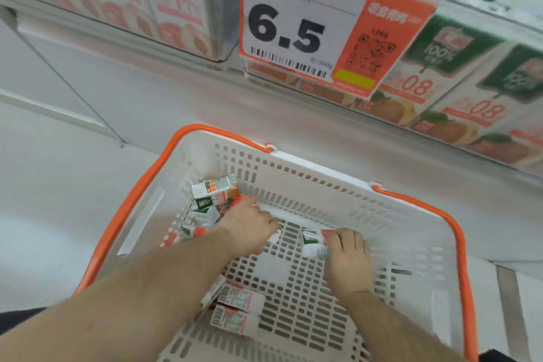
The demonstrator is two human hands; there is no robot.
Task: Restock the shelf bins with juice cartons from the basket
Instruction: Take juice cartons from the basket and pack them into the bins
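Hanging above the basket (323,182), a price tag (305,23) fronts shelved cartons (458,82).

White perforated basket (338,182) — small juice cartons (216,189) lying inside.

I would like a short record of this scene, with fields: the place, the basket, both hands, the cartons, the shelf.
place: shop aisle, seen from above
basket: white basket with orange handles, on the floor below the shelf
left hand: left hand deep in the basket, fingers curled on a small carton, mostly hidden
right hand: right hand grips a juice carton
loose cartons: a pile in the far left corner, two cartons lying at the near side
shelf: shelf bins hold larger cartons
price tag: price tag reads 6.5
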